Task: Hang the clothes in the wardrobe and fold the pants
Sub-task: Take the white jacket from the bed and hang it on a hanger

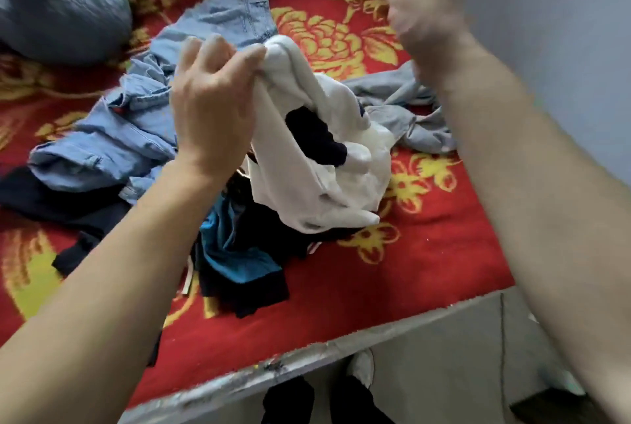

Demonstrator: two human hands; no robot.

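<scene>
I'm sorting: my left hand (211, 99) pinches the white top (327, 164), lifted over the pile at centre. My right hand (416, 3), at one o'clock, looks loosely open and empty, though blurred. Next it must find the top's other shoulder. Jeans (136, 123) at ten o'clock crowd the bed (426, 270).

White garment (327, 157) with dark navy inner patch, lifted and bunched above a heap: light-blue denim pants (136, 123) crumpled at left, grey garment (403, 109) at right, teal-and-black clothes (239, 253) beneath
</scene>
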